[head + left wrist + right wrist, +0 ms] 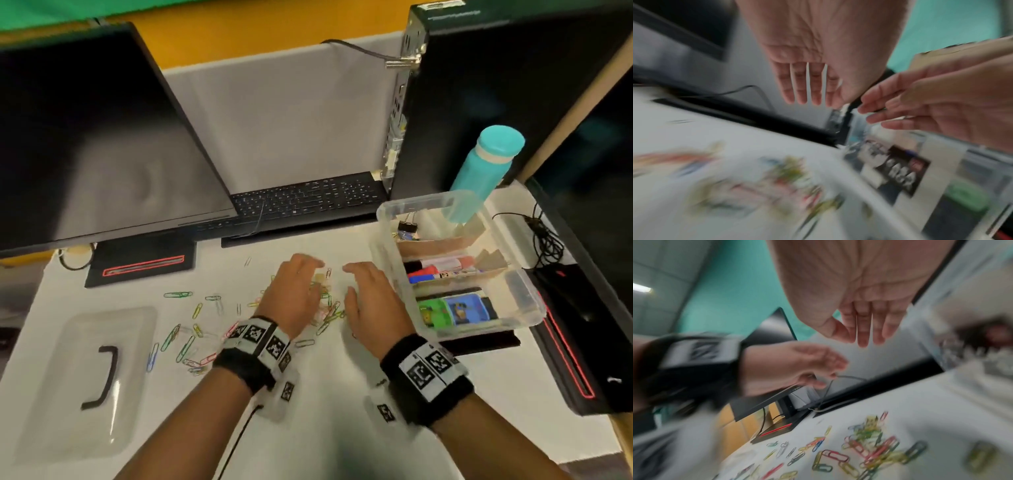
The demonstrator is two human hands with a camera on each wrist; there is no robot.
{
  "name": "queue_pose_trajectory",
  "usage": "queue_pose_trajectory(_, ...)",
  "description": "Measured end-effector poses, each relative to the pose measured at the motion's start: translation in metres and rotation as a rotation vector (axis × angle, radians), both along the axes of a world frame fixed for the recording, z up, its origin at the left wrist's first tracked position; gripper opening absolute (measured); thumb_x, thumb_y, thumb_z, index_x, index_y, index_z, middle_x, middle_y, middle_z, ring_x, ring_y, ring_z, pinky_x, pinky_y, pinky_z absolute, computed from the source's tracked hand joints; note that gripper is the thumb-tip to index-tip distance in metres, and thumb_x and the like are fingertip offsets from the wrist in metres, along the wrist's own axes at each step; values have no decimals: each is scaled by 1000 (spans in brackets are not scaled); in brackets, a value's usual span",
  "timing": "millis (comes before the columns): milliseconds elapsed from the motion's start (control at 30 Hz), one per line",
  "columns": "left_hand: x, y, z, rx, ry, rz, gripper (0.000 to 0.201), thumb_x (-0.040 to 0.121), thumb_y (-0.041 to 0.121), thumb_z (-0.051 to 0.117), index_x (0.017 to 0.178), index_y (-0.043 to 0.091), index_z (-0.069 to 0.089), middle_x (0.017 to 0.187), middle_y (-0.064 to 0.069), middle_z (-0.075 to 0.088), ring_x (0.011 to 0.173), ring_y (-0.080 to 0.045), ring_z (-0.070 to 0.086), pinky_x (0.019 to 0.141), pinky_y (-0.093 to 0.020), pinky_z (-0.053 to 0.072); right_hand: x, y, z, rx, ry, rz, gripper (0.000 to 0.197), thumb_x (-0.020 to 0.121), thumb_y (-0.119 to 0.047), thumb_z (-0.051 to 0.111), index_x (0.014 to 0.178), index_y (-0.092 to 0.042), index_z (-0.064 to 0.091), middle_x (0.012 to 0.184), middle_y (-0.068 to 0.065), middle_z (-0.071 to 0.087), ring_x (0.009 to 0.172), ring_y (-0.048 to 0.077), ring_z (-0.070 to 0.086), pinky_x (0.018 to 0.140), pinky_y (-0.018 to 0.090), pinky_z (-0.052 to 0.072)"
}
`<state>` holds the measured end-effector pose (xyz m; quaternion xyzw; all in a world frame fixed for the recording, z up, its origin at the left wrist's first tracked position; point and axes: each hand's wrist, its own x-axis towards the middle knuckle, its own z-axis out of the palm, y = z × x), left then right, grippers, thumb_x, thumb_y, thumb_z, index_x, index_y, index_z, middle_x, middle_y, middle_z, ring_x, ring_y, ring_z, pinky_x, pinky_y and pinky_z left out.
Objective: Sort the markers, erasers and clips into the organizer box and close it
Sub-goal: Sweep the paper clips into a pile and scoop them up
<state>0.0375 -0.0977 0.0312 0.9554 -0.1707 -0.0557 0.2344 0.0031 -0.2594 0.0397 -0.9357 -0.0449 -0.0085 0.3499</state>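
Coloured paper clips (191, 329) lie scattered on the white table, with a denser heap (873, 447) between my hands. My left hand (298, 284) and right hand (366, 291) hover palms down just above that heap, fingers straight, holding nothing. The clear organizer box (534, 308) stands open right of my right hand. Inside it are markers (442, 269) in the middle section, colourful erasers (455, 310) in the near section and a black binder clip (407, 224) in the far section. Its clear lid (85, 380) with a black handle lies at the left.
A monitor (85, 137) leans over the table's left. A black keyboard (308, 202) lies behind the clips. A black computer tower (479, 96) and a teal bottle (486, 164) stand behind the box. Black cables (544, 240) and a black red-trimmed device (565, 342) sit right of it.
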Motion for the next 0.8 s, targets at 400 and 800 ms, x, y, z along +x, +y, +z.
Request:
queue_pose_trajectory(400, -99, 178, -59, 254, 265, 550, 64, 91, 13, 47, 148, 6, 18, 156, -15, 17, 144, -31, 16, 119, -44, 17, 92, 37, -70, -470, 293, 338, 28, 92, -8, 46, 115, -13, 62, 116, 10, 48, 105, 29, 49, 88, 38, 48)
queue_pose_trajectory(800, -102, 168, -96, 373, 304, 354, 97, 67, 69, -30, 141, 7, -21, 151, -5, -25, 145, -24, -14, 114, -39, -8, 80, 31, -6, -291, 203, 19, 3, 93, -13, 54, 89, -13, 54, 92, 9, 60, 85, 25, 56, 76, 30, 43)
